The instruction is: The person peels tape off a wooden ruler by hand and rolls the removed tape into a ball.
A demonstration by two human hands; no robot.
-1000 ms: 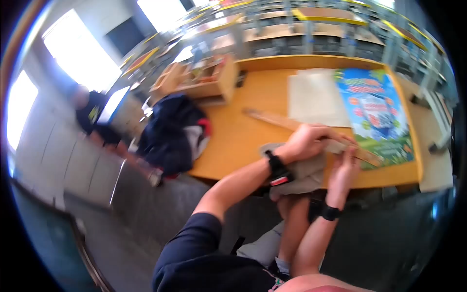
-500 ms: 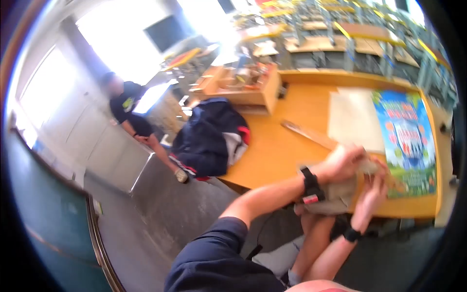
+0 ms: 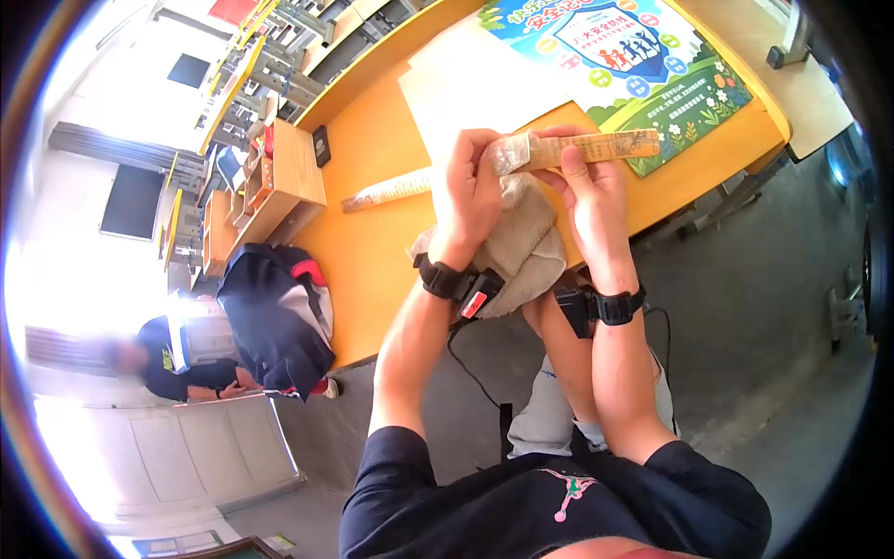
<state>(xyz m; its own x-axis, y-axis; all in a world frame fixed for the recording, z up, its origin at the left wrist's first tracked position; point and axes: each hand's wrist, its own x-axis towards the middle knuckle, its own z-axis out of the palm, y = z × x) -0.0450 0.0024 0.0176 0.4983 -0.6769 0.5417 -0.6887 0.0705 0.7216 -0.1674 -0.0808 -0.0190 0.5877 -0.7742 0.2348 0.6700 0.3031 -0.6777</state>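
Both hands hold a flat, printed wooden strip (image 3: 610, 146) above the desk's front edge. My left hand (image 3: 467, 191) pinches its left end, where crinkled clear plastic wrap (image 3: 511, 154) covers it. My right hand (image 3: 594, 191) grips the strip near its middle, thumb on top. Below my hands a grey-beige cloth (image 3: 529, 244) hangs over the desk edge. A second printed strip (image 3: 386, 191) lies on the desk, left of my left hand. Beyond my hands are pale paper sheets (image 3: 466, 84) and a colourful poster (image 3: 622, 56).
A dark jacket (image 3: 270, 317) hangs over the left side of the orange desk (image 3: 358, 261). A wooden box (image 3: 289, 172) with compartments stands behind it, beside a small black object (image 3: 321, 146). A person (image 3: 186, 368) is at the far left. Rows of desks stand beyond.
The view has turned and come closer to the desk. The held strip now shows clearly, with plastic wrap at its left end. Both hands still hold it.
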